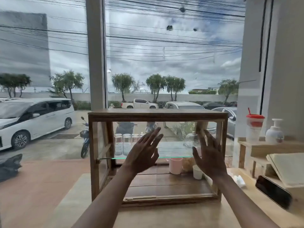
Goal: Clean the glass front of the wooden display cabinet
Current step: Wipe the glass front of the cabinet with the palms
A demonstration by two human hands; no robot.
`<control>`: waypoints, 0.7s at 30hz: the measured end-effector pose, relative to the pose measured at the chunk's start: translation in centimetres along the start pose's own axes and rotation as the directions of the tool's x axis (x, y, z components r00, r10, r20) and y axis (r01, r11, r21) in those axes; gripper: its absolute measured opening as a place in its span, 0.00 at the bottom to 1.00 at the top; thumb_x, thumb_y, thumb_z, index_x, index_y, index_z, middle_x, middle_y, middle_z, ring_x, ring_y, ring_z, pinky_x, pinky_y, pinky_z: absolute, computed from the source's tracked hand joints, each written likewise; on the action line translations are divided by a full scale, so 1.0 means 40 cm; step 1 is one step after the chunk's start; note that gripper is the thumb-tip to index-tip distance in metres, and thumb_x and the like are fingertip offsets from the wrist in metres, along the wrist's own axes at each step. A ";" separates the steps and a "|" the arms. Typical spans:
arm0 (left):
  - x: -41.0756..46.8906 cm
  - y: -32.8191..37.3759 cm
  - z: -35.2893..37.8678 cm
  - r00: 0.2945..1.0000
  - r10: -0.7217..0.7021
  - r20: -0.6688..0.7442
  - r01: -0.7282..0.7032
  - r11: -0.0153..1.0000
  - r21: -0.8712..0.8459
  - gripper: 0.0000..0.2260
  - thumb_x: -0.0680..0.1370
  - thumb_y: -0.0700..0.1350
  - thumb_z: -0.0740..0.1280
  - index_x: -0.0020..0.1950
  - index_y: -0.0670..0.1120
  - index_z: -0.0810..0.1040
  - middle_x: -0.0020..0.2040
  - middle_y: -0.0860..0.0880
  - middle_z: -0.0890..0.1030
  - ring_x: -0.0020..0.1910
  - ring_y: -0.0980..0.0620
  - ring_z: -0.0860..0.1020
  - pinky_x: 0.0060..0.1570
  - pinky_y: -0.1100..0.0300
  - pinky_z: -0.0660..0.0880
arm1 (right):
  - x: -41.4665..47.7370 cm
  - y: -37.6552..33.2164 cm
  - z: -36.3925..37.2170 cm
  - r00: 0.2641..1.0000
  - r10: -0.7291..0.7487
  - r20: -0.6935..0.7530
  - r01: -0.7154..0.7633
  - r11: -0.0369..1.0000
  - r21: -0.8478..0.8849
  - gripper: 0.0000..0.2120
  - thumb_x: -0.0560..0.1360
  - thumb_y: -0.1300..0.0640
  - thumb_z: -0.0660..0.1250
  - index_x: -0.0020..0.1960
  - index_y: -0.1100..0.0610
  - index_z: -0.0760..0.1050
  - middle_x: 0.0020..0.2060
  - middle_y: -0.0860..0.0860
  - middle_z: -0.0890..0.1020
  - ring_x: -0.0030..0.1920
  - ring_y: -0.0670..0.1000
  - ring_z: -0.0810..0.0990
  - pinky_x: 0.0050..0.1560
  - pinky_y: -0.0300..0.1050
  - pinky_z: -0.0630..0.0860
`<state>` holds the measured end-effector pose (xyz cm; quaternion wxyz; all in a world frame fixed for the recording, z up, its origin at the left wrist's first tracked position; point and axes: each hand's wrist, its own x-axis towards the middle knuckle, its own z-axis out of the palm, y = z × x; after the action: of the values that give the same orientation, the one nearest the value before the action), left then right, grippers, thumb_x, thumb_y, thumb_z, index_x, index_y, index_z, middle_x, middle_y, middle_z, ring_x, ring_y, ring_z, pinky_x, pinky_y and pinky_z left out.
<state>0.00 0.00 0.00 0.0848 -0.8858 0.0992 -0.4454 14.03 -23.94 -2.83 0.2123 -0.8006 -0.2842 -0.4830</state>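
The wooden display cabinet (158,115) stands on a pale counter in front of a big window. Its glass front (174,132) spans the frame, with a glass shelf halfway up. Several clear glasses (126,139) and a glass dome (191,139) stand on the shelf; a pink cup (175,165) and a small white cup (197,172) sit below. My left hand (144,153) is raised in front of the glass at centre, fingers spread, holding nothing. My right hand (210,155) is raised the same way toward the right side. I cannot tell whether either palm touches the glass.
A dark phone (273,191) lies at the counter's right edge beside white tissue (239,180). A wooden rack (263,145) on the right carries a red-lidded jar (255,127) and a white pump bottle (274,132). A leaning pale board (289,168) rests below it.
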 end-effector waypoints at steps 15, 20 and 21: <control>0.008 -0.011 0.182 0.983 0.112 0.147 -0.136 0.977 0.166 0.38 0.81 0.54 0.63 0.84 0.41 0.49 0.84 0.42 0.45 0.84 0.46 0.46 0.82 0.52 0.49 | -0.096 0.079 0.117 0.981 0.169 0.093 -0.176 0.981 0.083 0.40 0.75 0.59 0.71 0.83 0.56 0.57 0.82 0.61 0.57 0.81 0.63 0.59 0.77 0.65 0.64; 0.005 -0.021 0.216 0.985 0.085 0.148 -0.111 0.977 0.183 0.42 0.79 0.58 0.66 0.84 0.42 0.47 0.84 0.42 0.44 0.84 0.46 0.44 0.82 0.51 0.50 | -0.111 0.090 0.148 0.982 0.174 0.070 -0.180 0.978 0.104 0.42 0.75 0.58 0.70 0.84 0.54 0.54 0.82 0.60 0.55 0.82 0.61 0.55 0.77 0.64 0.64; 0.005 -0.021 0.220 0.987 0.081 0.141 -0.107 0.977 0.184 0.43 0.78 0.58 0.67 0.84 0.43 0.47 0.84 0.42 0.44 0.84 0.46 0.44 0.82 0.51 0.50 | -0.113 0.093 0.151 0.982 0.177 0.068 -0.183 0.977 0.113 0.41 0.75 0.58 0.69 0.84 0.53 0.54 0.82 0.60 0.54 0.83 0.61 0.55 0.76 0.65 0.65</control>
<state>7.28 1.30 -4.84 0.1967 -0.8955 0.0920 -0.3885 18.75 -24.13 -9.81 0.2939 -0.8226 -0.2446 -0.4208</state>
